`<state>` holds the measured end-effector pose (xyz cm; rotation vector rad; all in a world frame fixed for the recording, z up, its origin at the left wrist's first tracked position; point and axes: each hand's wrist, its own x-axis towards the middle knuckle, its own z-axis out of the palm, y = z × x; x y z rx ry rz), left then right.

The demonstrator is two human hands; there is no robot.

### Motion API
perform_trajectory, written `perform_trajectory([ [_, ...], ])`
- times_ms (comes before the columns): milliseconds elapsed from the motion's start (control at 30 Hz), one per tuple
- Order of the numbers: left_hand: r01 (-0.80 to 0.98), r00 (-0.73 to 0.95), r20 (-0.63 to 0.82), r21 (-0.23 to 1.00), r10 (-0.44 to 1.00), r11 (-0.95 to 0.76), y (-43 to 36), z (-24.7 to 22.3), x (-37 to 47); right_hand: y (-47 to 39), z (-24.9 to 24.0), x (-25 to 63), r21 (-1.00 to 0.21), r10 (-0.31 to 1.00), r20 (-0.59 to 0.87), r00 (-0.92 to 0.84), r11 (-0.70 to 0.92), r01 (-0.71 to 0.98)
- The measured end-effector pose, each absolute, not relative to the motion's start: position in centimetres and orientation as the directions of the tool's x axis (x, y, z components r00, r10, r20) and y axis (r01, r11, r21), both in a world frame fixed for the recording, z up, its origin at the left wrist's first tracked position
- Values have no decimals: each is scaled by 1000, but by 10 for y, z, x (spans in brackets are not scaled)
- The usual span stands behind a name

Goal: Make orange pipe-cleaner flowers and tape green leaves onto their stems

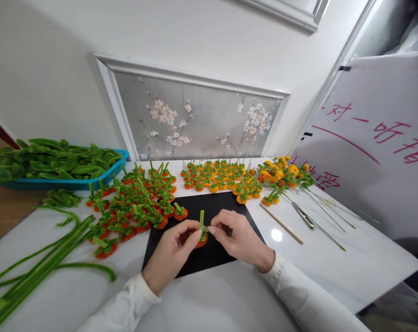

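Over the black mat (190,269), my left hand (174,246) pinches a small orange fuzzy pipe-cleaner pumpkin (202,242) by its green top, its stem pointing up. My right hand (237,234) is close on the right, thumb and index finger pressed together on the end of a thin greenish strip (206,228) reaching out from that top. Part of the pumpkin is hidden behind my left fingers. Just left of the mat's middle stand many finished-looking orange pumpkins (126,230) with green stems, the closest one (180,212) near my left hand.
A blue basket (117,173) heaped with green fuzzy pieces (63,159) stands back left. Long green pipe cleaners (46,267) lie front left. Yellow-orange pieces (215,177) line the back. At right lie a wooden stick (281,223), scissors-like metal tool (303,215) and stemmed yellow flowers (281,171).
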<state>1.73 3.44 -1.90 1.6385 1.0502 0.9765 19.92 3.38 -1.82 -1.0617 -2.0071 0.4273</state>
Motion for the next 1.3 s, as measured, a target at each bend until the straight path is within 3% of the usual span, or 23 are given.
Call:
perform_trajectory([
  [133,246,256,128,950,958,-193,38,-21,17,42,-17,210,-773,844,429,-323,528,353],
  [300,237,214,85,962,973,-136,39,-16,16,49,-12,226,-859,881,473,14,458,228],
  [367,232,234,80,963,969,-136,39,-14,16,46,-12,222,-886,909,416,-31,413,213],
  [467,223,294,84,963,952,-153,38,-13,16,39,-15,208,-910,923,305,-233,355,215],
  [833,306,363,106,925,926,-226,36,-13,16,35,-22,193,-887,894,247,-374,364,284],
  [1100,190,350,163,952,923,-241,34,-21,17,30,-15,192,-766,868,377,-322,488,418],
  [1300,231,383,211,921,899,-315,33,-22,17,29,-13,190,-722,853,430,-297,522,453],
])
